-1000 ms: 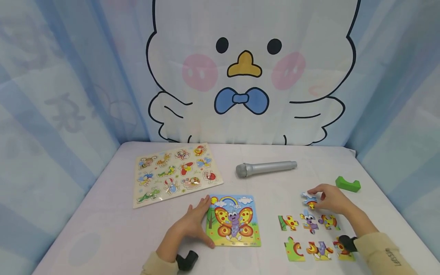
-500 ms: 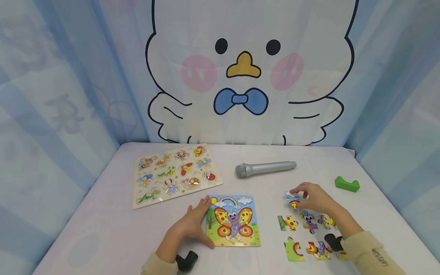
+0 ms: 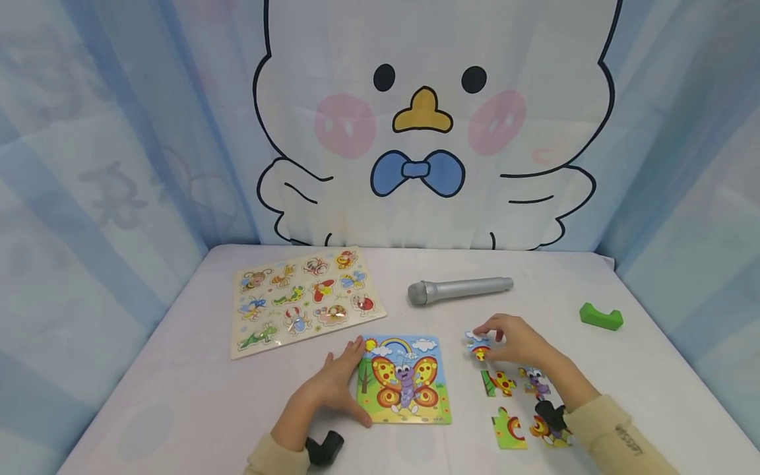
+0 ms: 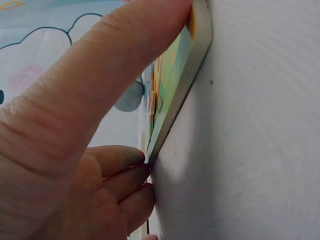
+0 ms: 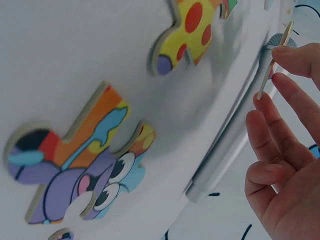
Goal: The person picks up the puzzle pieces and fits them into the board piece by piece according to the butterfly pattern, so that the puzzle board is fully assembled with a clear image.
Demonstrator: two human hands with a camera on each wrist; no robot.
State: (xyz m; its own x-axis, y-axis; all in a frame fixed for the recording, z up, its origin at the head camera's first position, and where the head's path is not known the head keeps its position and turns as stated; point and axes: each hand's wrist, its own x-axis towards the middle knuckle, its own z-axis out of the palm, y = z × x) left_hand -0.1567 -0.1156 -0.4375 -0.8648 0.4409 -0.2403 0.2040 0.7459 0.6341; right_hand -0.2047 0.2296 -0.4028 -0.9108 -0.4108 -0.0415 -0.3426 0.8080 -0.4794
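Note:
My left hand point(image 3: 329, 389) touches the left side of a square butterfly picture board point(image 3: 415, 412), thumb at the near corner and fingers at the far one. In the left wrist view the thumb lies at the edge of the board point(image 4: 182, 75). My right hand point(image 3: 519, 340) pinches a puzzle piece point(image 3: 475, 348) with cloud and rainbow colours, held right of the board. The right wrist view shows this piece point(image 5: 264, 84) edge-on between thumb and fingers. Below it lie loose puzzle pieces, among them a yellow-winged one point(image 3: 499, 383) and a purple-faced one point(image 3: 536, 380); my sleeve hides others.
An insect puzzle board point(image 3: 309, 300) lies at the back left. Behind the butterfly board is a silver toy microphone point(image 3: 463, 289). A green notched block point(image 3: 601, 317) stands at the right, and a printed curtain point(image 3: 421, 211) hangs behind the table.
My right hand has moved left with the puzzle piece, from above the loose pieces toward the butterfly board. My left hand has stayed at the board's edge.

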